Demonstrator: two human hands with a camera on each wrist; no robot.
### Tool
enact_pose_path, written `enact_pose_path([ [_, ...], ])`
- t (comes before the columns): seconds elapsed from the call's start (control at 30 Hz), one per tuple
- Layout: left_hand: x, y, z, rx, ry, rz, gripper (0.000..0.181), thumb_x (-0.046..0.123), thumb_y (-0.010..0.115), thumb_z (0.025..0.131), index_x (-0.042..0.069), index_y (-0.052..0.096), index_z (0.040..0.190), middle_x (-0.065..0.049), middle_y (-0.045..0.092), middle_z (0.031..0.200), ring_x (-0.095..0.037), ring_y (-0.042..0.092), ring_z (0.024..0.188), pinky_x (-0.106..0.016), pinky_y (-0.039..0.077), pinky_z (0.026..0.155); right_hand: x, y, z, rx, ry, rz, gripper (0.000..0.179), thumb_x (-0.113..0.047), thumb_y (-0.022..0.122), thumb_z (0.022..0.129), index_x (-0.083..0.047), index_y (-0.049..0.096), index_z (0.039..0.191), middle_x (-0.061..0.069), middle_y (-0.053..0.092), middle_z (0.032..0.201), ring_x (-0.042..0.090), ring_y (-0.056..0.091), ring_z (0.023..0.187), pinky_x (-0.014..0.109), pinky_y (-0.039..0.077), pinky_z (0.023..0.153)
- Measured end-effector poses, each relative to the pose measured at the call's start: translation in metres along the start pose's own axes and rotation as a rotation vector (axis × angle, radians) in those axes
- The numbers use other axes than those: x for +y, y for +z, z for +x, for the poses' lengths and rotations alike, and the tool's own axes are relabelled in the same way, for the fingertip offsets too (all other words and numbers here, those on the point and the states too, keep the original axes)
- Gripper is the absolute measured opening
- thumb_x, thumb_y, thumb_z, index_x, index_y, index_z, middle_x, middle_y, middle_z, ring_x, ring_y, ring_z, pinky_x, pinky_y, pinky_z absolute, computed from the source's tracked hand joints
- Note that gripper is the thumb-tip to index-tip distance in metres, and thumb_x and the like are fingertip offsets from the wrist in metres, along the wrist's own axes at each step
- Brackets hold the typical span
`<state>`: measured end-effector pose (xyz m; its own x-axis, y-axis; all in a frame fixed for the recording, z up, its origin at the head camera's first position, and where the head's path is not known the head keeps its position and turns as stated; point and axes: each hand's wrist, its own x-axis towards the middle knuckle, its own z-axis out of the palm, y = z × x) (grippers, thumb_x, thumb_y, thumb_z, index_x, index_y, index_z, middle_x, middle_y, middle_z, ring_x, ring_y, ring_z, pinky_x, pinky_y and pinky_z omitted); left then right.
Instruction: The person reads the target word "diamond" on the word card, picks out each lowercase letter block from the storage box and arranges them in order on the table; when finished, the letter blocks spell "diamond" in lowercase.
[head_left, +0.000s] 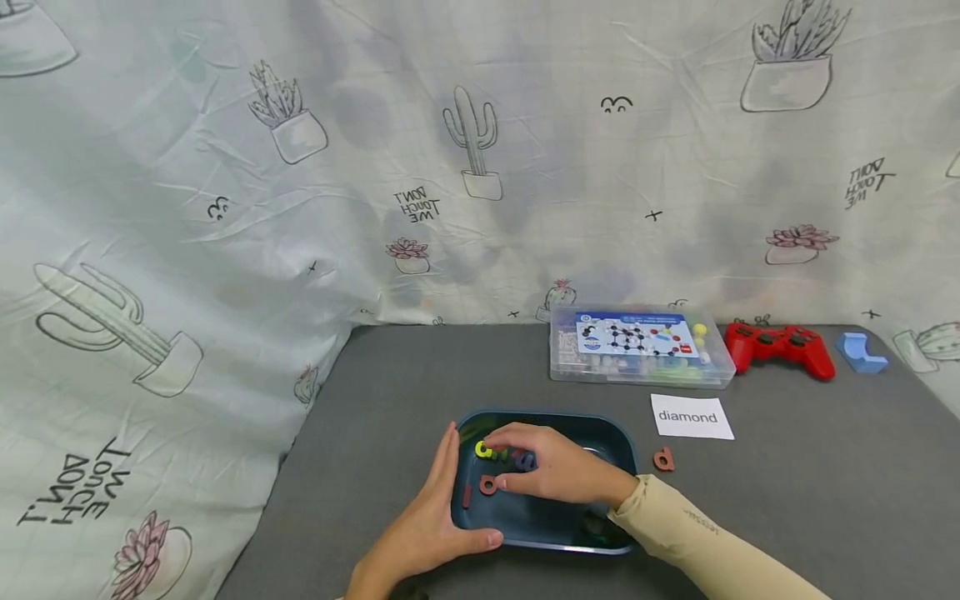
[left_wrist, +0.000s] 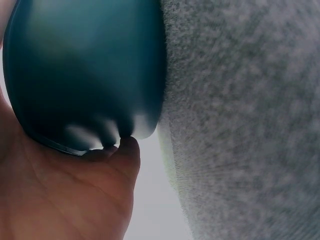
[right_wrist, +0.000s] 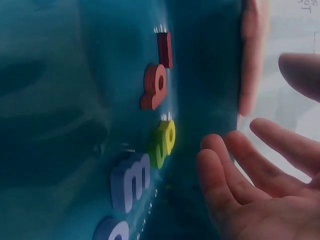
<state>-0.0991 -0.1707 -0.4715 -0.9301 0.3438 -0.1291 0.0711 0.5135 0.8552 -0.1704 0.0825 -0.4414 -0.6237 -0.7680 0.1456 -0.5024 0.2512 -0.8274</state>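
Observation:
A dark blue tray (head_left: 540,523) lies on the grey table. My left hand (head_left: 423,521) braces its near left corner, straight fingers along the left wall and thumb at the front rim. Over the tray hovers my right hand (head_left: 562,467), its fingers loosely bent and holding nothing in the right wrist view. Beside those fingers lie a yellow letter (right_wrist: 170,136), a green letter (right_wrist: 158,154), a blue letter m (right_wrist: 130,182) and another blue letter (right_wrist: 111,230), partly cut off. A brown rounded letter (head_left: 487,485) and a dark red bar-shaped letter (head_left: 467,497) sit toward the tray's left side.
Right of the tray are a brown letter d (head_left: 663,459) and a white card reading "diamond" (head_left: 692,417). Behind stand a clear plastic box (head_left: 637,346), a red game controller (head_left: 780,350) and a light blue block (head_left: 861,353). A cactus-print curtain (head_left: 465,250) hangs at the back and left.

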Motion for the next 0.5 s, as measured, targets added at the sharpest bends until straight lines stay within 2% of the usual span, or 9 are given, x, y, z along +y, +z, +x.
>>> enact_pose_path([
  [0.33,0.001,0.0,-0.001,-0.006,0.016,0.031,0.134,0.055,0.086,0.087,0.021,-0.012,0.172,0.0,-0.018,0.178,-0.042,0.017,0.159,-0.071,0.035,0.114,-0.003,0.012,0.013,-0.143,-0.052,-0.042,0.041,-0.02,0.073,0.102,-0.002,0.069,0.139,0.01,0.068,0.133,0.019,0.065,0.115,0.036,0.054,0.102],
  [0.5,0.0,-0.001,0.0,-0.022,0.029,0.012,0.133,0.052,0.086,0.089,0.02,-0.013,0.172,0.0,-0.019,0.178,-0.039,0.014,0.161,-0.067,0.035,0.116,-0.008,0.02,0.022,-0.219,-0.095,-0.072,0.038,-0.013,0.075,0.101,-0.002,0.069,0.137,0.008,0.069,0.13,0.014,0.064,0.109,0.03,0.055,0.098],
])
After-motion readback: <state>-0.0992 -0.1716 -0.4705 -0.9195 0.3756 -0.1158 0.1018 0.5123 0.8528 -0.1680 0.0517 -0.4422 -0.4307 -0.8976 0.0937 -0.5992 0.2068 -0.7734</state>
